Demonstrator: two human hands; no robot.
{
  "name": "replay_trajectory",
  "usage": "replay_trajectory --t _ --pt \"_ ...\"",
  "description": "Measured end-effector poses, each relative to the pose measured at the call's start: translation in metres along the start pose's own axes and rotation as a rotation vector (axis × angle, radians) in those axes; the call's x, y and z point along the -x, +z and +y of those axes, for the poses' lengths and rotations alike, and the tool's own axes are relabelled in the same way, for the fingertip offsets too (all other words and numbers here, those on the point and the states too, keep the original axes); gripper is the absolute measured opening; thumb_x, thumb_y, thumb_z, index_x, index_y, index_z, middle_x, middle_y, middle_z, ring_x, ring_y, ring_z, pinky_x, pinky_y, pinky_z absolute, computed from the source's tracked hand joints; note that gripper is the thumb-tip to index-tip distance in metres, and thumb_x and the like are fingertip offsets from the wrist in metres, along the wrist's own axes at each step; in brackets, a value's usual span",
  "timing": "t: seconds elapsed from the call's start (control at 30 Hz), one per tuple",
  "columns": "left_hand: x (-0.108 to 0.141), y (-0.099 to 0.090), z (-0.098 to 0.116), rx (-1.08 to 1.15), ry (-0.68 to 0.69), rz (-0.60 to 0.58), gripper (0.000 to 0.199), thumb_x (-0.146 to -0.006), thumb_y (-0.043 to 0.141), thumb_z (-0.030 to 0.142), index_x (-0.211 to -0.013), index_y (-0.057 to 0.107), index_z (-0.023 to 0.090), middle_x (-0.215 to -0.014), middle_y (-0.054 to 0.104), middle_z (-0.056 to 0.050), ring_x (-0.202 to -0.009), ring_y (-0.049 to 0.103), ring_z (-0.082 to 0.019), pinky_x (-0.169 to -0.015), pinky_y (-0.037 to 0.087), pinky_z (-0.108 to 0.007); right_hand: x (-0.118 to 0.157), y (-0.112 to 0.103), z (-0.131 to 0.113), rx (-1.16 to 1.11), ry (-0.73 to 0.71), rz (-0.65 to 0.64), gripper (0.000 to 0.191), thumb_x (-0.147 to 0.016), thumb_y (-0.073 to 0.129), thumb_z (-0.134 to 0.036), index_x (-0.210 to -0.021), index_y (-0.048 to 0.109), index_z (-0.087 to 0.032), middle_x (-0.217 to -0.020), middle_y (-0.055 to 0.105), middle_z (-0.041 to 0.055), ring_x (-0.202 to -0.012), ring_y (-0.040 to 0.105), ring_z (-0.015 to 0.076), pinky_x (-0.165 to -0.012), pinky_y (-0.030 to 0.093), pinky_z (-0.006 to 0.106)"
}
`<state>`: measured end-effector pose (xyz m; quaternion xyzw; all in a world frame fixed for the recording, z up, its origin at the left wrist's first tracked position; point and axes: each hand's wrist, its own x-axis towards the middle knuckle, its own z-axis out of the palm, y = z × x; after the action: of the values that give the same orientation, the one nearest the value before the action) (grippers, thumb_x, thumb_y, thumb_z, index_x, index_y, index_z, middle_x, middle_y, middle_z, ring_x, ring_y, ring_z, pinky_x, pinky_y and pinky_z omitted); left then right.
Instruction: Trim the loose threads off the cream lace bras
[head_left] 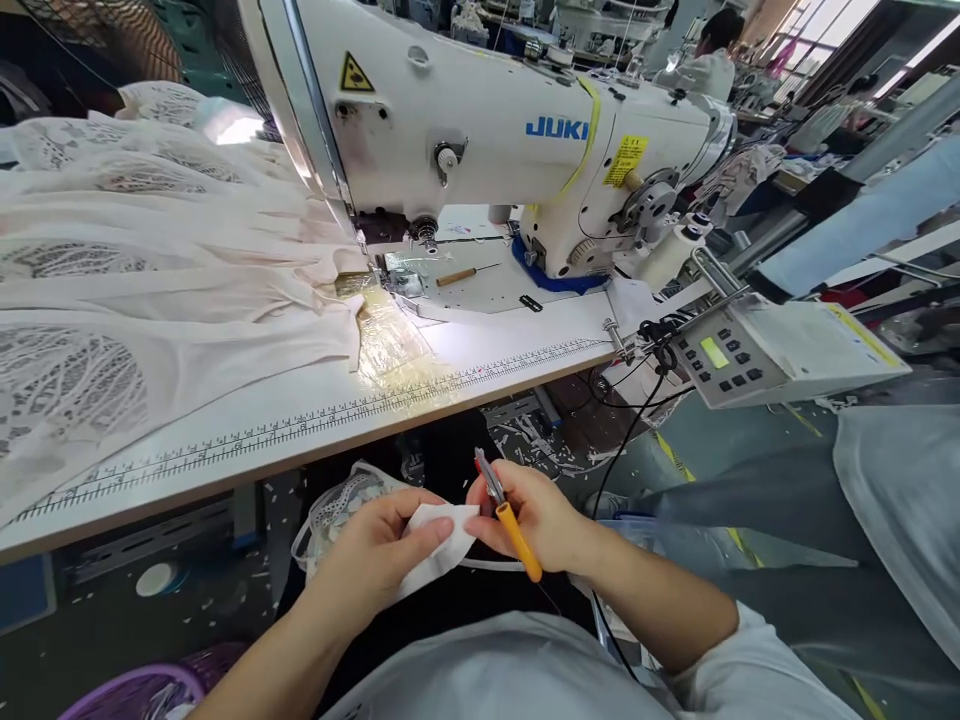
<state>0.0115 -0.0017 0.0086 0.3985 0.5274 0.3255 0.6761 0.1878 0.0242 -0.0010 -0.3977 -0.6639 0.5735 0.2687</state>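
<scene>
Left fingers [426, 540]: we pinch the white cloth [435, 565].
Right fingers [491, 533]: we grip the orange-handled tool [519, 541], touching the cloth's edge.
Beyond our fingers: sewing machine [487, 130].

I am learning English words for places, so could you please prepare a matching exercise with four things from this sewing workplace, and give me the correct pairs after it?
Things:
1. Orange-handled tool
2. Wooden-handled tool
3. Purple basket
4. Small white piece

Places:
A. Lying below the arm of the sewing machine
B. Pinched by the left hand, thumb on top
C. At the lower left of the view
D. Lying across the right hand

Right pairs: 1-D, 2-A, 3-C, 4-B
</scene>
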Motion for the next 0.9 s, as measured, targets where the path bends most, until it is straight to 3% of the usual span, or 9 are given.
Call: replay_trajectory --t 0.13,0.27,0.37,0.53,0.9 --pt "-0.002 0.001 0.001 0.010 -0.004 -0.015 0.022 -0.065 0.067 0.037 -0.060 0.062 0.016 -0.056 0.056 0.002 -0.053 0.047 -0.010 -0.051 0.036 -0.021 0.000 -0.023 -0.002 0.221 -0.071 -0.182 0.044 -0.068 0.058 -0.057 -0.077 0.042 -0.018 -0.078 0.048 0.0023 -0.064 0.047 0.0124 -0.055 0.041 0.025" --pt "-0.004 0.000 0.003 0.012 -0.027 -0.052 0.022 -0.063 0.067 0.036 -0.058 0.060 0.015 -0.051 0.052 0.004 -0.049 0.043 -0.008 -0.049 0.033 -0.020 -0.001 -0.048 -0.007 0.697 -0.015 -0.384 0.048 -0.065 0.057 -0.064 -0.066 0.038 -0.019 -0.066 0.043 -0.0017 -0.055 0.038 0.0110 -0.051 0.034 0.024" --pt "-0.008 0.000 0.004 0.009 -0.072 -0.092 0.024 -0.061 0.068 0.037 -0.060 0.061 0.014 -0.051 0.052 0.004 -0.049 0.043 -0.008 -0.049 0.032 -0.020 0.001 -0.057 -0.010 0.899 0.050 -0.450 0.051 -0.063 0.057 -0.067 -0.065 0.040 -0.019 -0.064 0.045 -0.0015 -0.053 0.039 0.0113 -0.049 0.030 0.023" --pt "-0.013 0.001 0.004 0.016 -0.115 -0.110 0.025 -0.057 0.068 0.038 -0.062 0.062 0.014 -0.053 0.054 0.003 -0.052 0.046 -0.010 -0.051 0.034 -0.021 0.005 -0.059 -0.011 1.025 0.066 -0.491 0.054 -0.064 0.051 -0.072 -0.069 0.045 -0.019 -0.066 0.051 0.0003 -0.056 0.047 0.0141 -0.048 0.029 0.022" --pt "-0.015 0.002 0.010 0.045 -0.116 -0.104 0.024 -0.055 0.069 0.037 -0.060 0.064 0.014 -0.050 0.051 0.004 -0.049 0.042 -0.008 -0.048 0.033 -0.019 0.009 -0.055 -0.015 1.086 0.145 -0.410 0.060 -0.058 0.051 -0.076 -0.070 0.051 -0.018 -0.067 0.057 0.0026 -0.058 0.052 0.0170 -0.048 0.029 0.024"
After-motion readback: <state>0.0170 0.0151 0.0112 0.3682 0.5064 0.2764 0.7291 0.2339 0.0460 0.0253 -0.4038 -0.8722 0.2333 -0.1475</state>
